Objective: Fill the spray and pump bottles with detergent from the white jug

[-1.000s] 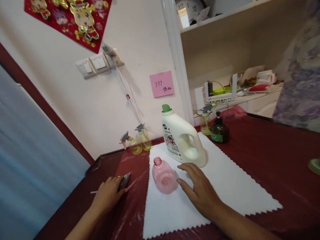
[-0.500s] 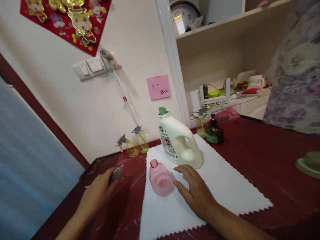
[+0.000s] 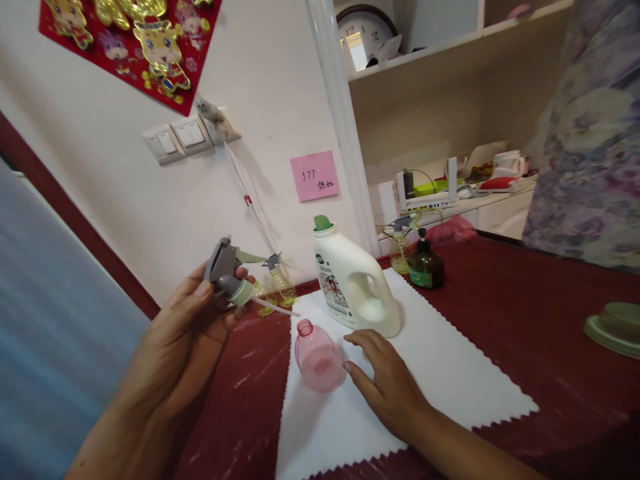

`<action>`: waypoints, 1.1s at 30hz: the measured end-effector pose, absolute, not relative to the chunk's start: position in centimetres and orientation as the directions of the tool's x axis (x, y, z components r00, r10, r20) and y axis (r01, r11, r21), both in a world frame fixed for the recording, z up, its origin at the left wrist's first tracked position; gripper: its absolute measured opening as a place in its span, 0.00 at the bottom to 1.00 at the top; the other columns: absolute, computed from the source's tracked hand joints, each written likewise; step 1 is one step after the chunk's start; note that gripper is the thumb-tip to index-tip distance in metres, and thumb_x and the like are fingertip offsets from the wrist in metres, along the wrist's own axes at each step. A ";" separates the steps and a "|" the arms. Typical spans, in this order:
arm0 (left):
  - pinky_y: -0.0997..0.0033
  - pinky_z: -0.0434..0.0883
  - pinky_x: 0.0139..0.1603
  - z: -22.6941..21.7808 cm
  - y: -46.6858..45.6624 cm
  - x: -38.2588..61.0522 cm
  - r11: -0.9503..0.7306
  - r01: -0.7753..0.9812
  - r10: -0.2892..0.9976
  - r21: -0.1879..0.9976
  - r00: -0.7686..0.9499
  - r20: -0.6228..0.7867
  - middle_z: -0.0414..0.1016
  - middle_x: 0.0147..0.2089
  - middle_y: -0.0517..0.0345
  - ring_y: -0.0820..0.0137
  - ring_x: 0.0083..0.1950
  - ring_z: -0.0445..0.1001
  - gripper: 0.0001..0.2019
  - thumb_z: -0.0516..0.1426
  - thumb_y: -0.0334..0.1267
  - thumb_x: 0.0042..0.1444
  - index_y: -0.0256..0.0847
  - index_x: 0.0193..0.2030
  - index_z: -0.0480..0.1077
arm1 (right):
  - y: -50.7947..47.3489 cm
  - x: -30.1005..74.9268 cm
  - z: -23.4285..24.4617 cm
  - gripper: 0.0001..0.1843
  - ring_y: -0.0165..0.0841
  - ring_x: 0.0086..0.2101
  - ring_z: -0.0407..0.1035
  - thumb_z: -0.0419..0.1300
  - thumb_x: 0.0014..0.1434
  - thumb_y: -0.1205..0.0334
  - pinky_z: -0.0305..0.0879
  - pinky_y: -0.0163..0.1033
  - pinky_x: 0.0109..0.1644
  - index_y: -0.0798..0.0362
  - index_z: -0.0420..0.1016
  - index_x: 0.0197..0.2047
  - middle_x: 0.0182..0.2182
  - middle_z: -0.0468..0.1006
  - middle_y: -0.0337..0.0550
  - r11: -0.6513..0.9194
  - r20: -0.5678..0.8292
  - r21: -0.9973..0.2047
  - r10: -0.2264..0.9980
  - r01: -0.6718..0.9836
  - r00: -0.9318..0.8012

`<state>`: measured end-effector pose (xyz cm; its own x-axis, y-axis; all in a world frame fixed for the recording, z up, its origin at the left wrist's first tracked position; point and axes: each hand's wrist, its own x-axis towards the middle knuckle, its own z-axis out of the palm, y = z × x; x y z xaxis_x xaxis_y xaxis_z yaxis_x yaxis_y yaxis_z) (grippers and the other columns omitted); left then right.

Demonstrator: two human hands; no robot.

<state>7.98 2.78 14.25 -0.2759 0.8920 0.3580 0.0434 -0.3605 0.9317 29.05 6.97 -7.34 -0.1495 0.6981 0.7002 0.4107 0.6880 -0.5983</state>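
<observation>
My left hand (image 3: 187, 333) grips a grey spray bottle trigger head (image 3: 225, 270) with a pale green collar. Its thin dip tube slants down to the right, the tip just above the neck of a pink bottle (image 3: 320, 360). That bottle is uncapped and stands on a white cloth (image 3: 425, 387). Close by the bottle's right side is my right hand (image 3: 383, 380), fingers apart and holding nothing. Behind it stands a large white detergent jug (image 3: 353, 280) with a handle and a green spout at its mouth.
Yellowish spray bottles (image 3: 283, 283) stand against the wall, partly behind the trigger head. At the back right are another spray bottle (image 3: 400, 253) and a dark pump bottle (image 3: 426, 263). A pale green lidded object (image 3: 615, 327) lies at the right on the red tabletop (image 3: 505, 300).
My left hand has risen from low at the left, bringing the trigger head up and its tube toward the pink bottle's neck. My right hand has hardly moved.
</observation>
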 end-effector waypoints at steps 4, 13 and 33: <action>0.67 0.82 0.46 13.6 3.7 8.1 -0.319 -0.078 0.938 0.945 -0.173 0.302 0.79 0.57 0.53 0.59 0.56 0.77 0.21 0.62 0.36 0.60 0.48 0.61 0.74 | 6.9 29.1 -7.2 0.16 0.43 0.50 0.74 0.56 0.67 0.64 0.76 0.54 0.52 0.48 0.68 0.57 0.50 0.78 0.48 0.688 0.695 -0.604 0.702 0.401 -0.157; 0.73 0.79 0.40 10.9 5.8 8.0 -0.164 -0.041 0.972 0.986 -0.176 0.154 0.80 0.58 0.51 0.62 0.53 0.79 0.24 0.65 0.39 0.58 0.46 0.62 0.72 | 6.9 29.0 -7.1 0.16 0.44 0.49 0.74 0.55 0.67 0.65 0.75 0.57 0.51 0.48 0.65 0.58 0.50 0.78 0.49 0.708 0.709 -0.580 0.682 0.404 -0.178; 0.55 0.73 0.54 5.1 7.8 9.2 -0.126 0.048 0.985 0.991 -0.113 0.131 0.80 0.53 0.49 0.54 0.55 0.78 0.32 0.70 0.50 0.50 0.43 0.59 0.70 | 6.8 29.0 -7.2 0.16 0.45 0.50 0.73 0.55 0.67 0.65 0.74 0.58 0.51 0.49 0.66 0.57 0.50 0.77 0.50 0.681 0.668 -0.618 0.719 0.393 -0.194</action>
